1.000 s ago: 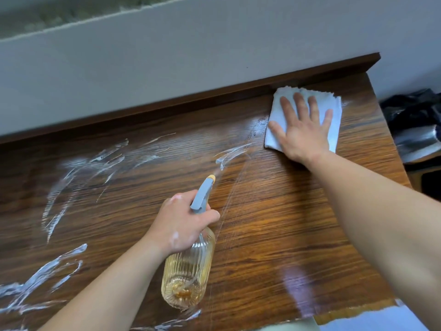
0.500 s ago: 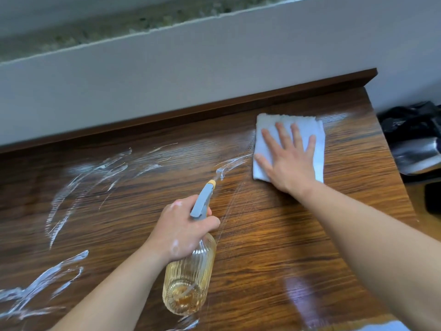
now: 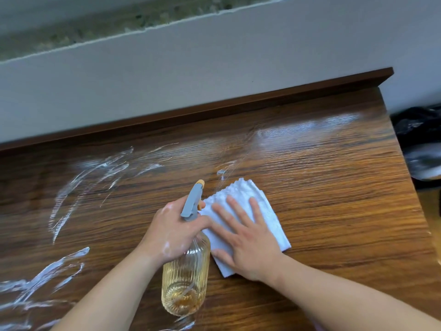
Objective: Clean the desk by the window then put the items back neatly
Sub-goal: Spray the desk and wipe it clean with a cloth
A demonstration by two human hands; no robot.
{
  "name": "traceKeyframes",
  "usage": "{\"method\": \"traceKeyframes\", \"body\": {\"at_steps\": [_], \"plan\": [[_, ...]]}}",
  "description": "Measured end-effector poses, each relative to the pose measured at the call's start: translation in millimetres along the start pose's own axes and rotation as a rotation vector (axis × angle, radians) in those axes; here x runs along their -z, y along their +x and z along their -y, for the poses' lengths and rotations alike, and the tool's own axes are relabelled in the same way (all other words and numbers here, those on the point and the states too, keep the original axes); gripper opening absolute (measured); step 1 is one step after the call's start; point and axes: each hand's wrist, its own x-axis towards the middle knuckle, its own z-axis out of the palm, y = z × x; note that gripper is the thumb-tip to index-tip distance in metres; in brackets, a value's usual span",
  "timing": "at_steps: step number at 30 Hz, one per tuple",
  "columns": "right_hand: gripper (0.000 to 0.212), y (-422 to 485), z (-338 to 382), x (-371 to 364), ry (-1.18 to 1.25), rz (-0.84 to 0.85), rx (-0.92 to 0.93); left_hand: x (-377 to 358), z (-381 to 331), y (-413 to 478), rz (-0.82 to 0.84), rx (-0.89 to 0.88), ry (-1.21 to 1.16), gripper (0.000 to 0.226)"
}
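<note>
We see a brown wood-grain counter [image 3: 322, 199] streaked white, a white cloth [image 3: 267, 211], and an amber ribbed spray bottle [image 3: 185, 283], its head seemingly grey.

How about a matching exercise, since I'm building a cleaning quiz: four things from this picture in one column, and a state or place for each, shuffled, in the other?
Things:
1. left hand
2. right hand
3. white cloth
4. white streaks

States or places:
A. smeared over the left part of the desk
B. pressed flat, fingers straight
C. grips the spray bottle
D. lies on the wood under a palm

Pairs: 1-C, 2-B, 3-D, 4-A.
</note>
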Motion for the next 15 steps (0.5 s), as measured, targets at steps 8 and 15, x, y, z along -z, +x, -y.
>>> {"method": "traceKeyframes", "body": {"at_steps": [8,15], "plan": [[0.070,43,-57,25,-0.023,-0.013,-0.188,2,1,-9,0.017,0.002,0.010,0.031],[0.073,89,-131,56,-0.020,-0.043,-0.489,5,19,-26,0.018,-0.023,0.034,0.032]]}}
